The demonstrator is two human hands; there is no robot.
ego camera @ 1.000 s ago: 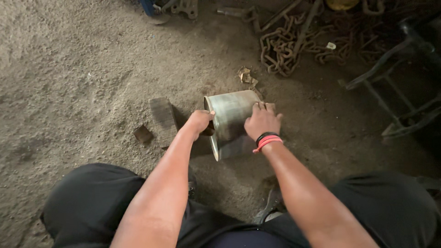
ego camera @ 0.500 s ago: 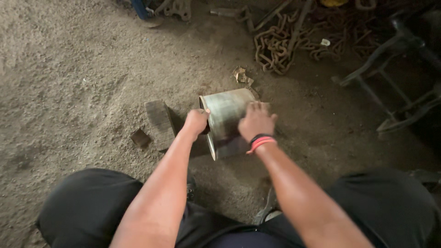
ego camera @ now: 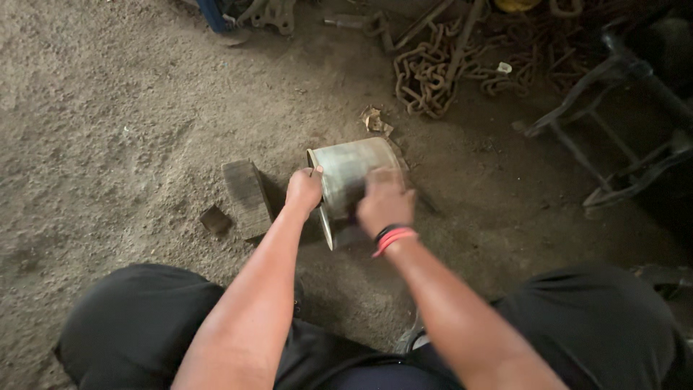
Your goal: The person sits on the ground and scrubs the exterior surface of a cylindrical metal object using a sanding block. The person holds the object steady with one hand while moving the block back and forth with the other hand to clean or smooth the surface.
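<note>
A person crouches over a dirt floor (ego camera: pixel 108 108), knees in dark trousers filling the bottom of the view. A dull grey metal cylinder (ego camera: pixel 350 170) lies tilted on its side on the ground near the middle of the floor, open rim turned toward the left. The left hand (ego camera: pixel 303 191) is curled over that rim, thumb on top, fingers tucked inside or behind where I cannot see them, so it grips the edge. The right hand (ego camera: pixel 385 202) lies across the cylinder's near side; it is smeared with motion blur, so whether it presses flat or clasps the metal cannot be told. A red and black wristband (ego camera: pixel 392 237) sits at that wrist. The lower part of the cylinder is covered by both hands, and what it rests on is lost in shadow.

Just left of the cylinder lies a weathered wooden block (ego camera: pixel 247 198), with a small dark chip (ego camera: pixel 215 219) beside it. A crumpled scrap (ego camera: pixel 375 120) lies just beyond the cylinder. At the far edge of the floor a heap of rusty chain (ego camera: pixel 426 79) tangles with rods, and dark metal frames (ego camera: pixel 613 144) run off the right edge, cut short.
</note>
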